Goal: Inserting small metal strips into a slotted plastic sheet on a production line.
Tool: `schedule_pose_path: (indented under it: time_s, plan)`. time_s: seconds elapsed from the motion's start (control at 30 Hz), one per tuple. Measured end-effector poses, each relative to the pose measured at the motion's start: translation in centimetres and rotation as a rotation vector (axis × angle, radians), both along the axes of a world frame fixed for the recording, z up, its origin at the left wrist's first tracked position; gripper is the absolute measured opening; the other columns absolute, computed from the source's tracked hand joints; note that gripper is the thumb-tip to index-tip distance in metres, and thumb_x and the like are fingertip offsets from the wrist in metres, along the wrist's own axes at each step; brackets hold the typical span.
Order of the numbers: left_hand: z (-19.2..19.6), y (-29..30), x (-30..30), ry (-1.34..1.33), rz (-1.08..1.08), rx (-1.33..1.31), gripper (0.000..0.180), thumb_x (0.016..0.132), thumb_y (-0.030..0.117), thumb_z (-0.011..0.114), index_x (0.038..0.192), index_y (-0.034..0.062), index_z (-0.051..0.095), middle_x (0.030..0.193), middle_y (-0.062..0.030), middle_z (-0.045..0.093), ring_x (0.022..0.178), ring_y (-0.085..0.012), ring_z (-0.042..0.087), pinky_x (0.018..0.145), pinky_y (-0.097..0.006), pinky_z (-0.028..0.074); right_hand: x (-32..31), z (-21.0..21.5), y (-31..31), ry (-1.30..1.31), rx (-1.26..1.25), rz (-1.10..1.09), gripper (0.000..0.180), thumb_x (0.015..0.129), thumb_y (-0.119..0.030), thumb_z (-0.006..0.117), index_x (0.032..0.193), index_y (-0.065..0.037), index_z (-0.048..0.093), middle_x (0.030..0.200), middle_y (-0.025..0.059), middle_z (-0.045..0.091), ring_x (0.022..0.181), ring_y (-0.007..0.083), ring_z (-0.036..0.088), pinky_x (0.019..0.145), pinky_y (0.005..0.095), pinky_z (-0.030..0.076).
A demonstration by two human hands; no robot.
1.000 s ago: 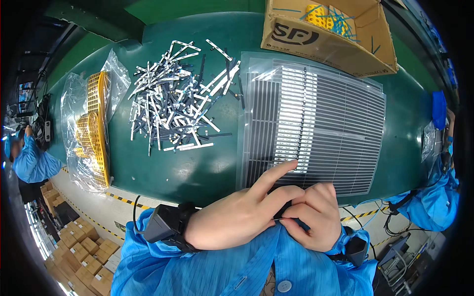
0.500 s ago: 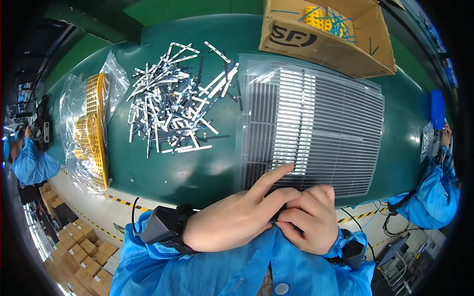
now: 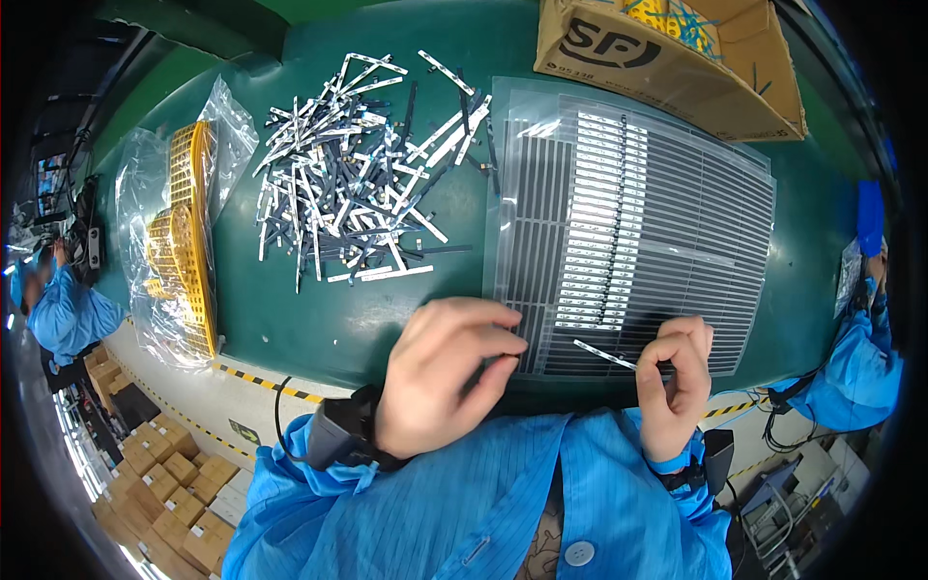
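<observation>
Where yellow parts (image 3: 196, 242) are wrapped in a clear bag (image 3: 229, 121) at the left of the green table (image 3: 261, 319), no handling is called for. To the right of the bag, black and white pieces are heaped in a loose pile (image 3: 338, 184); it is best kept out of the way of both wrists.

Farther right, the left hand (image 3: 449, 372) is held at the near left edge of the lined sheet (image 3: 691, 222), its fingers curled and a modest gap left between thumb and fingertips; nothing is seen in its grip. It could well be used to keep the sheet from sliding, provided that no pressure is put on the pieces.

On the sheet, white pieces are set in a close row (image 3: 601, 222). Just below the near end of the row, a single strip (image 3: 601, 354) is held at a steeper slant than its neighbours, its right end lower; whether the sheet is touched by it cannot be told. The slant should be eased gently, as so thin a piece would probably bend if forced.

The strip's right end is pinched between thumb and forefinger of the right hand (image 3: 675, 382). A light pinch is advised, with the free end watched and the row left unbrushed.
</observation>
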State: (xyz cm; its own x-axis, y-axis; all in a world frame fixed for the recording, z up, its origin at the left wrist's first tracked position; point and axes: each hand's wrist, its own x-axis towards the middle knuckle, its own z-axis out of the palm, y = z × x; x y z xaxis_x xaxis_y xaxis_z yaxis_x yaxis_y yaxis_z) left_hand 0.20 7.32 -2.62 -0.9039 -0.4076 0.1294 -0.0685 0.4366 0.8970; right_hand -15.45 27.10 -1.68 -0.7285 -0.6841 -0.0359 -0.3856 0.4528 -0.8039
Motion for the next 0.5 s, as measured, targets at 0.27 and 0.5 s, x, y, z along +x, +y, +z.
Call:
schedule_pose_path:
  time_s: [0.27, 0.5]
  plan:
    - [-1.4, 1.4, -0.1, 0.024, -0.084, -0.383, 0.032, 0.069, 0.004, 0.073, 0.101, 0.0062, 0.072, 0.114, -0.0087, 0.066, 0.102, -0.0255, 0.064, 0.082, -0.035, 0.05, -0.1, -0.4, -0.8, 0.003, 0.091, 0.058, 0.014, 0.067, 0.001, 0.063, 0.075, -0.009, 0.059, 0.091, 0.0044, 0.05, 0.088, 0.0226, 0.042, 0.083, 0.0345, 0.031]
    - [-1.3, 1.8, -0.2, -0.05, -0.063, -0.416, 0.041, 0.066, 0.003, 0.077, 0.106, 0.0115, 0.074, 0.12, -0.0067, 0.065, 0.098, -0.0228, 0.06, 0.083, -0.033, 0.048, -0.3, -0.4, -1.1, 0.008, 0.126, 0.073, 0.013, 0.069, -0.003, 0.065, 0.077, -0.011, 0.06, 0.09, 0.0031, 0.05, 0.087, 0.0214, 0.042, 0.084, 0.0347, 0.028]
